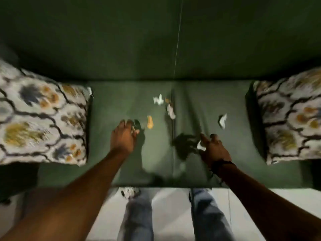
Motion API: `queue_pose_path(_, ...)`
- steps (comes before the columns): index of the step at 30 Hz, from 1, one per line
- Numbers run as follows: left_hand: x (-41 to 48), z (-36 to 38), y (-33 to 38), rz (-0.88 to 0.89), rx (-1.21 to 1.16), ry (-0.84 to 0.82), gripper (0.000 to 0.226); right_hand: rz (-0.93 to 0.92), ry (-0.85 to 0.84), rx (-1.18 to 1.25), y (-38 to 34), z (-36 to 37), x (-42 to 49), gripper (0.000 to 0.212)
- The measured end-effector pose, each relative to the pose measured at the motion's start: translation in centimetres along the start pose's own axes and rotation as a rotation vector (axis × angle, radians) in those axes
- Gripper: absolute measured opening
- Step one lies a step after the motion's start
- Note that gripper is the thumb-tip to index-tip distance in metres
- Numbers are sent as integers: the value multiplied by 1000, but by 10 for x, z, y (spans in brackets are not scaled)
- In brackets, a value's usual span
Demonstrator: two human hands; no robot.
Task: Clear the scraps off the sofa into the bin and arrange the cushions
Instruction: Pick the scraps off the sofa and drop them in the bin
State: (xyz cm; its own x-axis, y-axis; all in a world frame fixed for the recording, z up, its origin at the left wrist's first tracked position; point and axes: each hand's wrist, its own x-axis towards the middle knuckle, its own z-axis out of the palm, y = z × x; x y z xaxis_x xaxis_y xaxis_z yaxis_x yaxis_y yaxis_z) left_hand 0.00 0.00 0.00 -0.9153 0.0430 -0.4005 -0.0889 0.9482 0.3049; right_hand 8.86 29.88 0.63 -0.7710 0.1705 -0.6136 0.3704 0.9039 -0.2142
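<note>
On the dark green sofa seat lie several scraps: an orange piece, a white paper bit, a crumpled white piece on the middle seam, and a white scrap to the right. My left hand hovers just left of the orange piece with fingers curled; the blur hides whether it holds anything. Over the right seat cushion, my right hand pinches a small white scrap. A patterned cushion lies at the left end and another patterned cushion at the right end.
The green backrest fills the upper view. Pale floor shows below the seat's front edge, with my jeans-clad legs and a shoe against the sofa. No bin is in view. The picture is motion-blurred.
</note>
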Motion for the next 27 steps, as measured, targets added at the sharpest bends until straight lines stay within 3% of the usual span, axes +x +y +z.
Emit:
queue_pose_path(4, 44, 72, -23, -71, -3, 65, 45, 26, 117, 43, 31, 74, 38, 49)
queue_pose_path(8, 44, 97, -23, -76, -176, 240, 13, -74, 252, 22, 48, 88, 48, 17)
queue_pose_path(11, 44, 95, -23, -162, -214, 254, 15, -193, 136, -108, 52, 73, 57, 19)
queue_pose_path(14, 45, 86, -5, -215, -468, 312, 21, 10, 320, 154, 51, 47, 67, 12)
queue_pose_path(16, 55, 82, 13, -230, -641, 287, 38, 221, 503, 390, 56, 29, 80, 14)
queue_pose_path(18, 66, 83, 30, -281, -742, 248, 53, 354, 569, 491, 62, 16, 97, 14)
queue_pose_path(20, 77, 88, 44, -341, -785, 211, 57, 433, 562, 545, 68, 10, 113, 15)
queue_pose_path(23, 86, 99, 51, -440, -800, 170, 31, 471, 470, 522, 67, 13, 133, 17)
queue_pose_path(27, 88, 108, 43, -478, -751, 173, 30, 366, 453, 311, 52, 14, 141, 24)
